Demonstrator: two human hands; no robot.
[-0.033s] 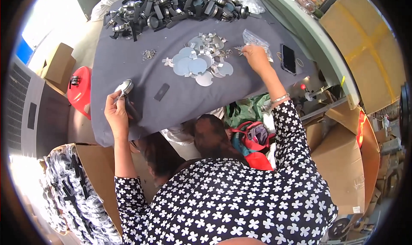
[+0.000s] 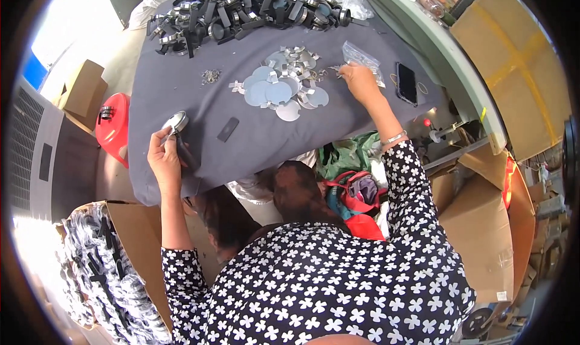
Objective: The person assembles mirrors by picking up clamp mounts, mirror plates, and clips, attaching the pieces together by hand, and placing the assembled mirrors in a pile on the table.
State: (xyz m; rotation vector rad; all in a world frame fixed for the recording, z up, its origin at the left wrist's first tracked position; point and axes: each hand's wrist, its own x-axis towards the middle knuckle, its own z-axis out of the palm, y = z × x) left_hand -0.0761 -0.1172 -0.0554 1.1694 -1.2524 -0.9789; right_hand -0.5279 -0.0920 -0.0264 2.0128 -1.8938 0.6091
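Grey-clothed bench (image 2: 181, 97) carries pale discs (image 2: 281, 88) just left of the right hand (image 2: 357, 82), its grip narrow over small clips, while the left hand (image 2: 163, 158) holds a round metal piece (image 2: 176, 123) at the near edge.

right hand (image 2: 360, 82): fingertips' contact too small to tell | left hand (image 2: 164, 158): covers part of round metal piece (image 2: 176, 122)

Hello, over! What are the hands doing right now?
Left hand shut on a round metal part. Right hand at the small metal bits, beside the pale discs; grip unclear. Phone and clear bag close by.
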